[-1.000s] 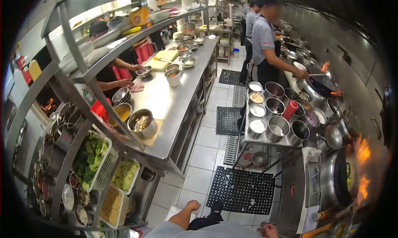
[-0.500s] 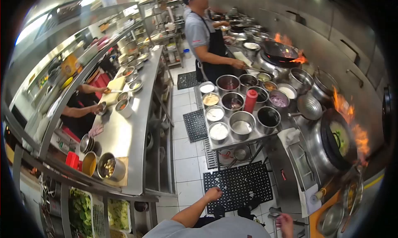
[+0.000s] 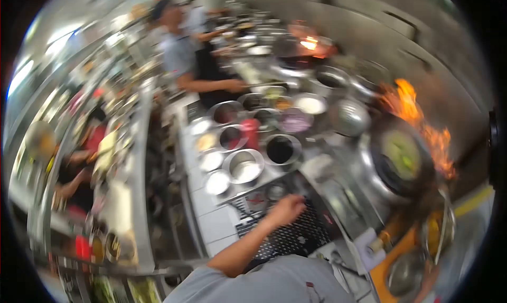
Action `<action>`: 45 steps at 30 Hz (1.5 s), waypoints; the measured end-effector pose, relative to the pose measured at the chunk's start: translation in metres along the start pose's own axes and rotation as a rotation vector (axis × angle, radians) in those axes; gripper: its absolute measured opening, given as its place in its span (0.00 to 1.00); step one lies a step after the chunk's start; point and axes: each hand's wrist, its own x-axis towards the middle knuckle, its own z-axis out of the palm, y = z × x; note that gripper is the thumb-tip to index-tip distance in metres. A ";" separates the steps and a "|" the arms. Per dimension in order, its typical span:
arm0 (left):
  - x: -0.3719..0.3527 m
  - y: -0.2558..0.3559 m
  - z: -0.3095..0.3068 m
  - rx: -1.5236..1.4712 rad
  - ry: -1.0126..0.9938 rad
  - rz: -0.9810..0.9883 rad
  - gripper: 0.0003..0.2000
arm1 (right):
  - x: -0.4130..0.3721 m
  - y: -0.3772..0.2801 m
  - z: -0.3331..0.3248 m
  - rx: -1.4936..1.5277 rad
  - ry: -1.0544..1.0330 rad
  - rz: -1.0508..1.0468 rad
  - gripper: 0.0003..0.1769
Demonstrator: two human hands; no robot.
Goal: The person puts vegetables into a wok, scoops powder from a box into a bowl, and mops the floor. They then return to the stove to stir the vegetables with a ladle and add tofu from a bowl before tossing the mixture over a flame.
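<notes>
My left hand (image 3: 288,208) is held out in front of my body, above the black perforated floor mat (image 3: 288,242). Its fingers look loosely curled, and I see nothing in them, though motion blurs the view. The table of metal pots is the nearest thing, with a pot of white contents (image 3: 245,166) and a pot of dark contents (image 3: 281,149) closest. I cannot make out my right hand. At the lower right are a metal strainer (image 3: 405,281) and a reddish blurred strip beside it.
A wok (image 3: 401,155) holding pale and green food sits on the right burner, beside tall flames (image 3: 409,105). A red bottle (image 3: 250,133) stands among the pots. Farther back, a co-worker (image 3: 198,65) faces another flaming wok. A long steel counter (image 3: 138,171) runs along the left.
My view has swung right and blurred, so the pots and the co-worker sit farther left. My left hand is higher, nearer the pot table. My right hand, earlier at the bottom, is no longer clearly visible.
</notes>
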 end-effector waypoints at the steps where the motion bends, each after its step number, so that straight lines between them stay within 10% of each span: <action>1: 0.017 0.010 -0.006 0.048 0.060 0.019 0.19 | -0.007 0.000 -0.003 0.002 -0.036 0.072 0.32; 9: 0.119 0.022 -0.007 -0.023 0.132 0.003 0.25 | 0.011 -0.010 -0.007 -0.164 0.424 0.152 0.25; 18: 0.214 -0.029 0.034 0.300 -0.209 0.013 0.39 | 0.024 -0.026 -0.026 -0.129 0.164 0.171 0.16; 22: 0.215 -0.033 0.033 0.372 -0.160 -0.034 0.31 | -0.015 -0.072 -0.039 0.335 0.036 0.013 0.19; 26: 0.203 0.024 0.017 -1.002 -0.180 -0.488 0.20 | -0.038 -0.133 -0.056 0.575 -0.098 0.202 0.24; 28: 0.209 0.038 0.028 -1.320 -0.363 -0.581 0.20 | -0.022 -0.143 -0.036 0.472 -0.154 -0.171 0.27; 34: 0.225 0.103 0.088 -1.176 -0.581 -0.578 0.26 | 0.011 -0.196 -0.003 -0.008 -0.044 -0.310 0.29; 42: 0.244 0.190 0.111 -0.921 -0.749 -0.718 0.20 | 0.002 -0.201 -0.029 0.808 -0.218 0.117 0.27; 45: 0.254 0.172 0.131 -0.833 -0.829 -0.693 0.15 | 0.037 -0.201 -0.015 0.682 -0.015 -0.127 0.28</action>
